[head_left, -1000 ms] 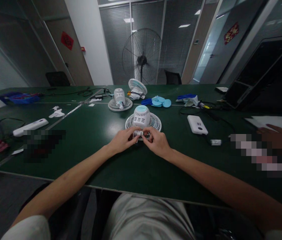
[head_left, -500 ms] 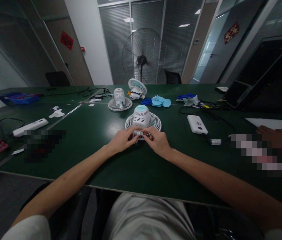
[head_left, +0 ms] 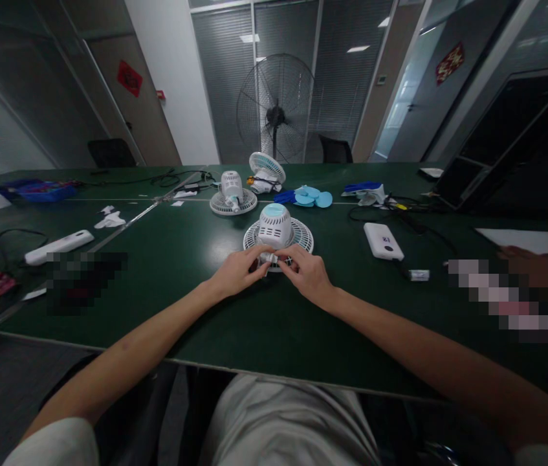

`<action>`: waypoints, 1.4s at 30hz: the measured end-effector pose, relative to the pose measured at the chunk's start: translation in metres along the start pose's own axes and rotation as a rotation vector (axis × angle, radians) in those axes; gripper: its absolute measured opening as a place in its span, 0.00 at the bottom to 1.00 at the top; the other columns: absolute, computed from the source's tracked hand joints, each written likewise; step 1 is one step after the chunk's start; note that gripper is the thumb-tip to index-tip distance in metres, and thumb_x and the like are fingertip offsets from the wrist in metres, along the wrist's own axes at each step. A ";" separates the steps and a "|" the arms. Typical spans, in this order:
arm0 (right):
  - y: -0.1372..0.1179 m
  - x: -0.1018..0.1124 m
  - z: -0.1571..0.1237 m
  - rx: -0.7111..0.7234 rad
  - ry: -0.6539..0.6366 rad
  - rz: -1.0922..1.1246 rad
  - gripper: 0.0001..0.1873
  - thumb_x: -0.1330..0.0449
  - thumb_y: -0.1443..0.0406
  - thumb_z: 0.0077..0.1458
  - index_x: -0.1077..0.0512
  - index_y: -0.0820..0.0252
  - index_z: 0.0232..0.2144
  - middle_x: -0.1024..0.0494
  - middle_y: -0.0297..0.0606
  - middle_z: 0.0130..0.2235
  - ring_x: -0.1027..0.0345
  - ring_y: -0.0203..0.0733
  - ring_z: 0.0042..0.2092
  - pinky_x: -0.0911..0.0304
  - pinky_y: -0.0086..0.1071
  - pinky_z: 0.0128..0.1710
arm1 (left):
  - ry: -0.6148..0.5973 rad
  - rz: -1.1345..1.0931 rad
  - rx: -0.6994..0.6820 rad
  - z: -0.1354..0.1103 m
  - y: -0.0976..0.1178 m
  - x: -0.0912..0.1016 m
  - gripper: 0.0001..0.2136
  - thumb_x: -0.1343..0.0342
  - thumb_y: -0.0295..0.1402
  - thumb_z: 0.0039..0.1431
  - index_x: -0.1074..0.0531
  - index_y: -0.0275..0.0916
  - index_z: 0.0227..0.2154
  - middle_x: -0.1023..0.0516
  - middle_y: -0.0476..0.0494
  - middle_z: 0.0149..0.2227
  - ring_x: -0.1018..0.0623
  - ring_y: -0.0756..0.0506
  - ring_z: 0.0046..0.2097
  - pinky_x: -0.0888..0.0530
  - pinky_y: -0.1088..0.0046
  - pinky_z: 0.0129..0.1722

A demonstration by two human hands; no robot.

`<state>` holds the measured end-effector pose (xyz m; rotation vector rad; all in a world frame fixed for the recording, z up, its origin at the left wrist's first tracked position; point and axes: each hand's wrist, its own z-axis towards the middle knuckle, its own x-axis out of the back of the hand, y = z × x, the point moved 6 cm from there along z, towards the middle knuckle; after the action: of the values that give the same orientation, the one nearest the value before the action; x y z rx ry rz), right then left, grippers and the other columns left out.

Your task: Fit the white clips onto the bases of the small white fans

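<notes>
A small white fan body (head_left: 276, 228) with a pale blue cap lies face down on its round grille on the green table (head_left: 264, 323). My left hand (head_left: 237, 270) and my right hand (head_left: 305, 274) meet at its near side. Both pinch a small white part (head_left: 272, 258) that sticks out of the fan's base. The fingers of both hands are curled around that part, and much of it is hidden by them.
Two more small white fans (head_left: 233, 192) (head_left: 266, 171) and blue fan blades (head_left: 310, 197) lie farther back. A white power bank (head_left: 383, 241) with a cable sits at the right. Another person's hand (head_left: 543, 275) rests at the far right. A white remote-like bar (head_left: 59, 246) lies left. A big standing fan (head_left: 276, 107) is behind the table.
My hands keep their pinch on the white part with only slight finger shifts. The other person's hand at the right has drawn back a little.
</notes>
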<state>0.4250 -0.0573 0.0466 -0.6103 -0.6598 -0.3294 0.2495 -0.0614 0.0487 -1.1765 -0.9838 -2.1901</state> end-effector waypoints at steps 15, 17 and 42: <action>0.001 -0.001 0.001 -0.047 -0.008 0.038 0.11 0.40 0.59 0.68 0.26 0.58 0.48 0.22 0.38 0.45 0.28 0.35 0.32 0.31 0.31 0.33 | 0.004 -0.011 -0.011 0.000 0.001 0.003 0.18 0.51 0.41 0.72 0.34 0.42 0.60 0.21 0.42 0.47 0.21 0.46 0.37 0.26 0.69 0.39; 0.003 -0.002 0.001 -0.060 -0.012 0.047 0.11 0.40 0.58 0.68 0.26 0.58 0.46 0.22 0.38 0.45 0.28 0.35 0.32 0.31 0.31 0.33 | 0.000 -0.017 -0.014 0.000 0.002 0.003 0.17 0.51 0.40 0.72 0.33 0.42 0.60 0.22 0.42 0.49 0.21 0.46 0.37 0.26 0.68 0.39; 0.005 -0.006 0.004 -0.102 -0.065 0.177 0.11 0.46 0.59 0.70 0.27 0.58 0.42 0.22 0.36 0.37 0.29 0.35 0.31 0.34 0.31 0.33 | -0.019 -0.018 -0.003 0.000 0.003 0.004 0.17 0.51 0.41 0.73 0.33 0.43 0.60 0.21 0.42 0.49 0.21 0.46 0.38 0.25 0.67 0.41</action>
<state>0.4212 -0.0505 0.0430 -0.7743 -0.6490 -0.1797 0.2499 -0.0638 0.0532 -1.1970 -1.0032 -2.1990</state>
